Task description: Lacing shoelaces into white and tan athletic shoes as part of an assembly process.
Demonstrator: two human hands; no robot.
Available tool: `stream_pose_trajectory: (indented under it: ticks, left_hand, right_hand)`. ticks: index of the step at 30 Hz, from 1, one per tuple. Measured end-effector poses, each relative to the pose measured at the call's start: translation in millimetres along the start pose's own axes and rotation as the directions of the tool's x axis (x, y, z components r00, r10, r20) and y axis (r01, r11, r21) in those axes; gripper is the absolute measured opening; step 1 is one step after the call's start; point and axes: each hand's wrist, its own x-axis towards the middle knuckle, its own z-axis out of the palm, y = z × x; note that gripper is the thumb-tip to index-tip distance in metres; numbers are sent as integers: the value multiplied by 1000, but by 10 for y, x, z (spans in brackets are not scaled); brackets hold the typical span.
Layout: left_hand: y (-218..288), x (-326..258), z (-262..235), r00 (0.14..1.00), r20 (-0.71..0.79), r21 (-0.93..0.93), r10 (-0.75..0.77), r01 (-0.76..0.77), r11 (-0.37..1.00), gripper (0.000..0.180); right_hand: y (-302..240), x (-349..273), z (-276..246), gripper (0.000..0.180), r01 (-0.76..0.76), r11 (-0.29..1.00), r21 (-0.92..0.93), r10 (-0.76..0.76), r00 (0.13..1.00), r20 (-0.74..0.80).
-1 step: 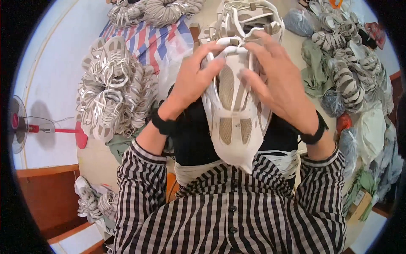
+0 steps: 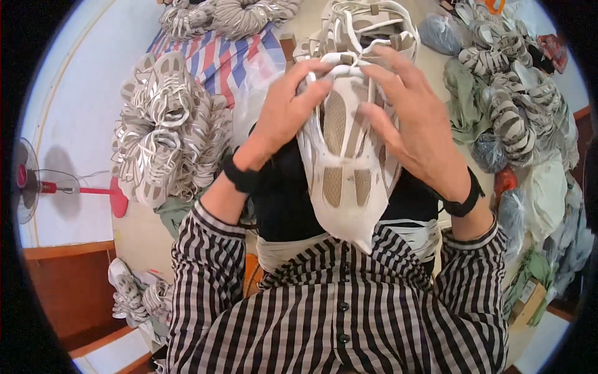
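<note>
I hold a white and beige shoe upper (image 2: pixel 346 187) upright in front of my chest, its pointed end down toward my striped shirt. My left hand (image 2: pixel 280 118) grips its upper left edge, fingers curled over the top. My right hand (image 2: pixel 417 131) lies over its right side with the fingers spread across the top. A black band sits on each wrist. Just behind the held piece lies another white strapped shoe upper (image 2: pixel 367 25).
A big bundle of grey-white shoe uppers (image 2: pixel 165 137) lies at left on a red, white and blue striped sheet (image 2: pixel 218 59). More bundles (image 2: pixel 517 93) and plastic bags (image 2: pixel 442 31) crowd the right. A fan with a red base (image 2: pixel 37 184) stands far left, above a wooden cabinet (image 2: pixel 68 293).
</note>
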Motion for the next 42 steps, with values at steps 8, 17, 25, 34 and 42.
stream_pose_trajectory:
  ticks: [8,17,25,34,42]
  left_hand:
    - [-21,175,39,989,141,-99,-52,66,993,38]
    - [341,146,-83,989,87,280,-119,90,956,37]
    - [438,470,187,968,251,443,0,-115,889,40]
    - [273,82,55,982,93,-296,-166,186,937,35]
    - [130,96,403,927,-90,539,365,-262,800,33]
  right_hand:
    - [255,-55,86,28,33,936,351,-26,999,-24]
    - [124,-187,9,49,-182,871,456,205,979,-2]
    - [134,-111,21,59,-38,969,244,57,996,-71]
    - [254,-189,-69,53,-235,673,701,247,965,86]
    - [132,-264,37,54,-216,847,486,231,972,30]
